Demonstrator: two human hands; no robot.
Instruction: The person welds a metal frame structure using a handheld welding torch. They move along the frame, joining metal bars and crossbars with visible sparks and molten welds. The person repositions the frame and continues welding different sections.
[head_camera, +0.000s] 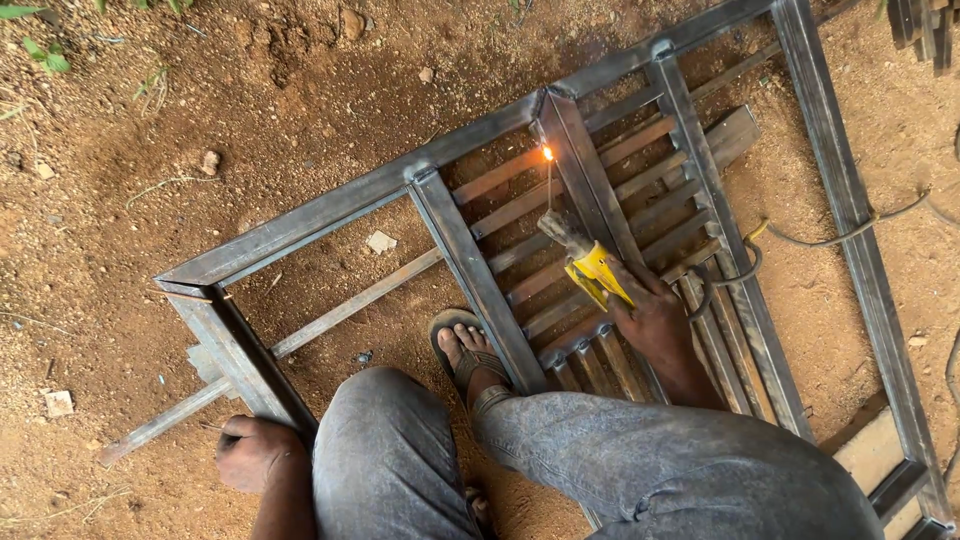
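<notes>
A large steel frame (330, 208) of square tube lies on reddish dirt, with upright bars and several flat slats across its middle. My right hand (655, 322) grips a yellow-handled welding electrode holder (592, 268). Its thin rod (549, 185) reaches up to a bright spark at a joint by an upright bar. My left hand (250, 452) rests closed against the frame's near-left corner (235, 360). My sandalled foot (468, 352) stands beside one upright bar, and my grey trouser legs fill the bottom.
A welding cable (830, 238) trails right across the frame. A loose steel bar (330, 318) runs diagonally under the frame's left part. Small stones and debris (380, 241) dot the dirt. Wooden pieces (870, 450) lie at the bottom right.
</notes>
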